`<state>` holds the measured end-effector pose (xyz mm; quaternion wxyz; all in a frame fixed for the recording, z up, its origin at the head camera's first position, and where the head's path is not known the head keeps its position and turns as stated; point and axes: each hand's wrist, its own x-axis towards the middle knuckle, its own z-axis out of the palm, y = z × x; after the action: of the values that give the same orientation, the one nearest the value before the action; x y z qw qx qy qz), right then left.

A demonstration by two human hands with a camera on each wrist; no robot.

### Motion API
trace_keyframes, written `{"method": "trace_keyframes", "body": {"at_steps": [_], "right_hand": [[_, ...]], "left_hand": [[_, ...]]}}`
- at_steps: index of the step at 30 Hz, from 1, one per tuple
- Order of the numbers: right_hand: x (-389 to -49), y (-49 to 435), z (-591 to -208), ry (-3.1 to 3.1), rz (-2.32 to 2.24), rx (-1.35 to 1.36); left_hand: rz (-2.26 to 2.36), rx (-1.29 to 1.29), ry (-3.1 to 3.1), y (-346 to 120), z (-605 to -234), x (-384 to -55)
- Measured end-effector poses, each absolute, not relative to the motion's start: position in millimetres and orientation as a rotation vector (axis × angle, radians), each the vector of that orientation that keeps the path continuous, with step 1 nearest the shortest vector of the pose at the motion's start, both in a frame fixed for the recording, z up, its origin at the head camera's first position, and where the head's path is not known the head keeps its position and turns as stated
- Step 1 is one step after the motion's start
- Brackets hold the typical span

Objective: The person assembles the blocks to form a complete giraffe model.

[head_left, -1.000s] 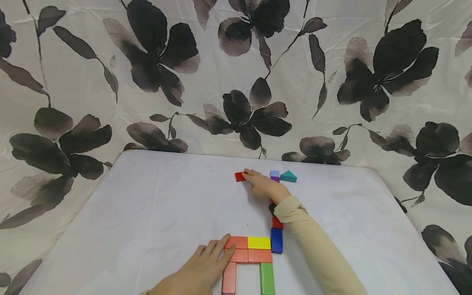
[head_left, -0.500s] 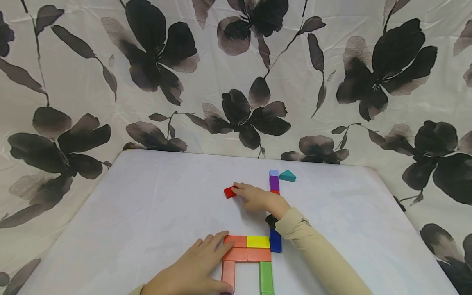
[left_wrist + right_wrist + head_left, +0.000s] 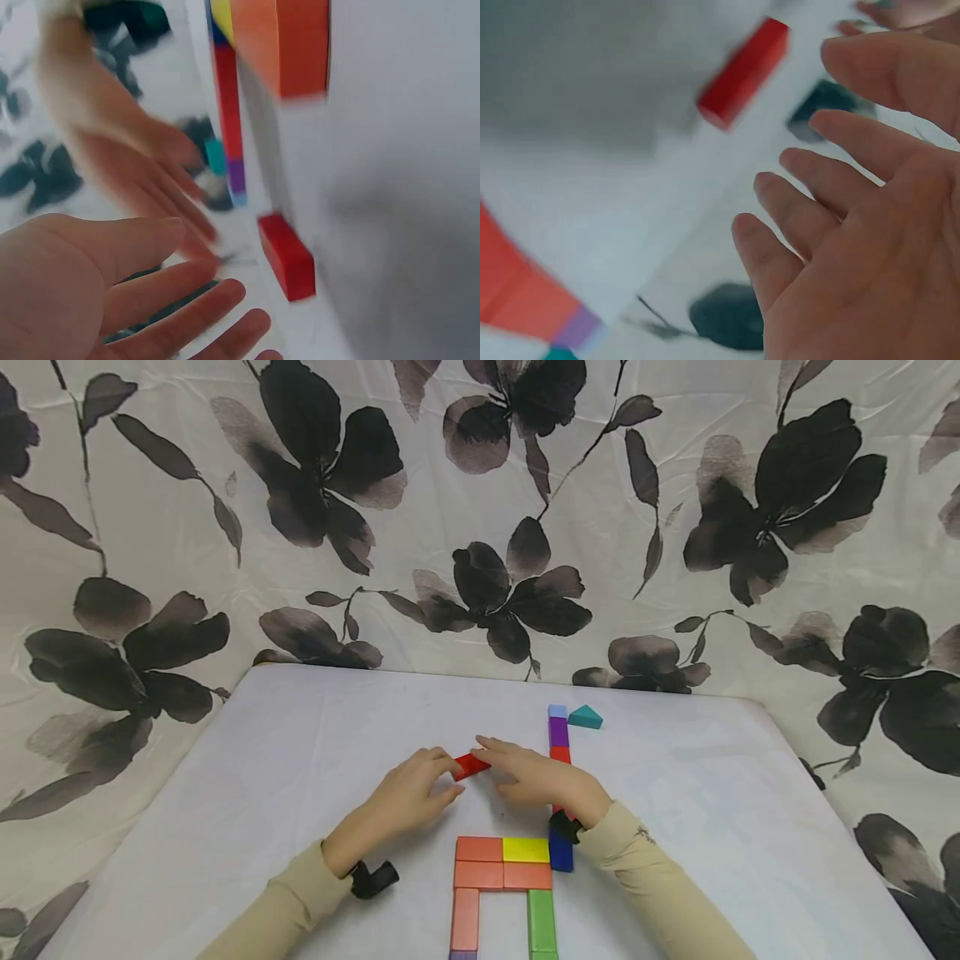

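Note:
A red rectangular block (image 3: pixel 471 766) lies at a slant on the white table between the two hands. On its left, my left hand (image 3: pixel 411 793) has its fingertips near the block's end; the left wrist view shows those fingers loosely extended, apart from the block (image 3: pixel 289 259). My right hand (image 3: pixel 534 777) is on the other side, fingertips by the far end. Its fingers are spread and relaxed in the right wrist view, with the block (image 3: pixel 744 73) lying free beyond them. Nothing is held in either hand.
Nearer the front, orange blocks (image 3: pixel 480 875) and a yellow block (image 3: pixel 527 850) form a bar over pink (image 3: pixel 466 920) and green (image 3: pixel 542 920) uprights. A blue block (image 3: pixel 561 853), red and purple (image 3: pixel 558 732) pieces run back in a column. A teal triangle (image 3: pixel 586 717) lies beside its top.
The right hand brought the red block toward the front and left, then let go of it. My left hand left the orange and pink blocks and moved up to the red block.

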<state>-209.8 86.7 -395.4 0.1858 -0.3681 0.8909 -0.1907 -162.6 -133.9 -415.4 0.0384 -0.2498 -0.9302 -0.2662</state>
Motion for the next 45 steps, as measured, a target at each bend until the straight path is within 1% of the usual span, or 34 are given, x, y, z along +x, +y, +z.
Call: {"method": "trace_keyframes", "body": {"at_steps": [4, 7, 12, 17, 21, 26, 34, 40, 45], "right_hand": [[-195.3, 107.5, -380.9, 2.554, -0.609, -1.102], [-177.9, 123.7, -375.5, 2.568, -0.604, -1.153], [-140.9, 146.9, -379.3, 2.549, -0.544, -1.137], [-104.2, 163.2, -394.3, 2.489, -0.487, -1.062], [-85.6, 169.8, -406.0, 2.446, -0.498, -1.026], [-78.1, 169.4, -415.4, 2.407, -0.459, -0.905], [-78.2, 170.5, -419.4, 2.386, -0.433, -0.873], [-77.9, 171.5, -419.7, 2.385, -0.438, -0.847], [-76.8, 172.2, -419.9, 2.377, -0.449, -0.839]], "left_hand": [[-0.854, -0.669, -2.893, -130.6, -418.9, -189.5], [-0.831, -0.665, -2.948, -128.4, -423.8, -200.7], [-0.805, -0.658, -3.022, -126.1, -433.1, -206.2], [-0.782, -0.617, -3.027, -126.5, -440.3, -206.7], [-0.731, -0.606, -3.009, -128.3, -444.5, -207.8], [-0.699, -0.600, -2.990, -133.2, -448.8, -208.6], [-0.687, -0.636, -2.958, -147.5, -446.1, -198.1], [-0.659, -0.668, -2.933, -164.3, -442.2, -184.5], [-0.640, -0.716, -2.927, -176.8, -433.2, -166.4]]}}
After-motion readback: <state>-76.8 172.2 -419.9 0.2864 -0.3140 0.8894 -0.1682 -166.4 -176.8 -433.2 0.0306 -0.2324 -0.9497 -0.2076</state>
